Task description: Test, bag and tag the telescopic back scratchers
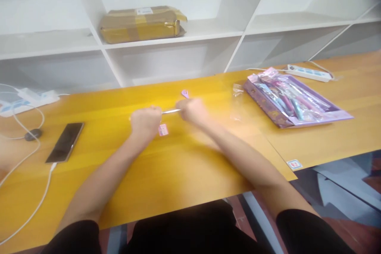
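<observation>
A thin silver metal rod (pixel 170 111) stretches between my two closed hands above the table. My left hand (pixel 145 122) is wrapped round its left end, and my right hand (pixel 193 110), slightly blurred, grips the other end. Just beyond the right fist, a small purple claw-shaped head (pixel 185 93) sticks up, so the thing looks like a back scratcher. Beside the left hand hangs a small pink and white tag (pixel 163 129). My fingers hide most of the handle.
On the right stands a purple display box (pixel 315 115) of plastic-wrapped items, with clear wrappers (pixel 237 89) beside it. A phone (pixel 66 143) on a charging cable lies left. Power strips (pixel 309 72) sit along the back. A taped cardboard parcel (pixel 143 25) rests on the white shelf.
</observation>
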Available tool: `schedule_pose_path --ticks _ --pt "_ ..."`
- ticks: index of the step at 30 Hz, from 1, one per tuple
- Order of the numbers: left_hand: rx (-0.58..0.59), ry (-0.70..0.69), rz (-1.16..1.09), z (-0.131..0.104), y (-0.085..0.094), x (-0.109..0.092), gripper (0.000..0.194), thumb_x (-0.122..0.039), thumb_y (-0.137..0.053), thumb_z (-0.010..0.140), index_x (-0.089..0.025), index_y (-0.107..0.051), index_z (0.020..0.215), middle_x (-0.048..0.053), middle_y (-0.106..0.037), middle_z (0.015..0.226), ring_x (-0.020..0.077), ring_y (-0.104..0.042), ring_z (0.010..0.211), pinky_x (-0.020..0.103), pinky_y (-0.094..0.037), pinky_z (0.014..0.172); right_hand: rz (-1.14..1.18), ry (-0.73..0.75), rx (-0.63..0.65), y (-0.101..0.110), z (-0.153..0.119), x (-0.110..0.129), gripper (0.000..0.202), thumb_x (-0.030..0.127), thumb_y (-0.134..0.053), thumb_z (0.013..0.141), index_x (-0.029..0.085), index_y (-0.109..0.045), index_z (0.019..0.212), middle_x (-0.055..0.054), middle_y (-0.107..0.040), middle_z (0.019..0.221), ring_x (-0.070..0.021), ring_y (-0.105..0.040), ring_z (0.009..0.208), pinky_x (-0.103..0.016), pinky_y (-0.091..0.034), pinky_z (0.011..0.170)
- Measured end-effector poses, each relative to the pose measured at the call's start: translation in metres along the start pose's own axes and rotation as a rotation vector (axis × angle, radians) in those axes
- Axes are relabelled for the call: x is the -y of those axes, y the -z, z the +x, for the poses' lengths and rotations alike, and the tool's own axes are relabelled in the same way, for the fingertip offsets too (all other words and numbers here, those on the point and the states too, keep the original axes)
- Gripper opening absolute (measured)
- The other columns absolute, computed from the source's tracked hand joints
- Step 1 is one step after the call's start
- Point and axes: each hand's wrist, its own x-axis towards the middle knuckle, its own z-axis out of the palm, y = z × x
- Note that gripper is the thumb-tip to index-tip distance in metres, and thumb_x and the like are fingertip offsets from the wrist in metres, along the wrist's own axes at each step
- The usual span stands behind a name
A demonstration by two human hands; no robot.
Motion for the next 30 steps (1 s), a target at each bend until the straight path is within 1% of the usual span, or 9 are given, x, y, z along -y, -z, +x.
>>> schedule_pose_path --ticks 1,2,3,5,10,17,23,28,30 --pt "0.064 -0.102 -0.057 -0.003 -0.006 -0.015 0.04 -0.013 -0.042 0.107 -0.012 -0.081 0.097 0.019 -0.073 0.082 0.0341 -0.077 0.088 0.038 -0.045 0.076 -0.001 0.025 0.05 -0.019 0.002 0.022 0.031 -0.001 -0.061 0.094 0.02 -0.07 0.074 0.002 -0.064 0.066 -0.0172 -0.054 0.062 -0.024 -0.036 0.057" --pt "0.094 -0.117 -0.082 -0.004 -0.01 -0.024 0.034 -0.012 -0.048 0.105 -0.013 -0.081 0.096 0.019 -0.075 0.084 0.0351 -0.078 0.089 0.038 -0.046 0.076 -0.007 0.049 0.091 -0.034 0.003 0.037 0.03 -0.002 -0.061 0.097 0.019 -0.073 0.078 0.0 -0.068 0.071 -0.0177 -0.056 0.064 -0.024 -0.037 0.06" --pt "0.102 -0.118 -0.093 -0.005 -0.014 -0.028 0.031 -0.011 -0.052 0.103 -0.014 -0.082 0.096 0.02 -0.077 0.086 0.0359 -0.079 0.09 0.038 -0.047 0.077 -0.022 0.066 0.137 -0.046 0.002 0.047 0.03 -0.003 -0.06 0.099 0.018 -0.074 0.082 -0.002 -0.071 0.077 -0.0186 -0.059 0.066 -0.026 -0.037 0.063" --pt "0.112 -0.13 -0.08 -0.005 -0.017 -0.026 0.03 -0.01 -0.053 0.102 -0.014 -0.082 0.099 0.021 -0.079 0.091 0.0375 -0.08 0.093 0.039 -0.049 0.078 -0.053 0.075 0.203 -0.058 0.0 0.049 0.031 -0.004 -0.056 0.103 0.016 -0.076 0.09 -0.007 -0.075 0.085 -0.021 -0.062 0.071 -0.029 -0.034 0.068" --pt "0.147 -0.171 -0.009 -0.001 -0.016 -0.015 0.04 -0.008 -0.043 0.104 -0.012 -0.083 0.102 0.023 -0.08 0.092 0.0404 -0.082 0.094 0.04 -0.05 0.074 -0.068 0.041 0.238 -0.058 -0.002 0.034 0.033 -0.003 -0.051 0.106 0.015 -0.078 0.099 -0.009 -0.076 0.09 -0.0232 -0.063 0.076 -0.031 -0.03 0.07" --pt "0.126 -0.161 -0.032 -0.001 -0.029 -0.018 0.031 -0.009 -0.054 0.101 -0.014 -0.084 0.101 0.021 -0.081 0.092 0.0367 -0.082 0.094 0.039 -0.053 0.081 -0.03 0.047 0.3 -0.061 -0.002 0.04 0.03 0.0 -0.053 0.108 0.015 -0.078 0.103 -0.011 -0.078 0.098 -0.023 -0.067 0.081 -0.029 -0.039 0.08" --pt "0.139 -0.191 0.002 0.001 -0.038 -0.016 0.034 -0.007 -0.05 0.1 -0.013 -0.083 0.1 0.022 -0.08 0.089 0.038 -0.081 0.09 0.037 -0.049 0.073 -0.091 0.047 0.341 -0.065 -0.003 0.036 0.031 0.002 -0.051 0.11 0.014 -0.079 0.109 -0.013 -0.079 0.103 -0.0258 -0.07 0.088 -0.031 -0.037 0.074" --pt "0.031 -0.293 -0.041 0.003 -0.058 -0.007 0.037 -0.012 -0.046 0.107 -0.015 -0.082 0.097 0.019 -0.078 0.084 0.0336 -0.078 0.085 0.034 -0.042 0.07 -0.094 0.065 0.335 -0.072 -0.015 0.036 0.03 0.002 -0.049 0.111 0.013 -0.078 0.114 -0.012 -0.078 0.102 -0.0247 -0.067 0.084 -0.031 -0.034 0.071" --pt "0.017 -0.317 -0.065 0.004 -0.065 -0.003 0.038 -0.014 -0.046 0.108 -0.015 -0.081 0.094 0.017 -0.077 0.083 0.0319 -0.076 0.081 0.034 -0.04 0.068 -0.09 0.075 0.335 -0.075 -0.02 0.037 0.028 0.004 -0.051 0.112 0.013 -0.077 0.114 -0.012 -0.077 0.102 -0.0245 -0.067 0.084 -0.031 -0.03 0.068"
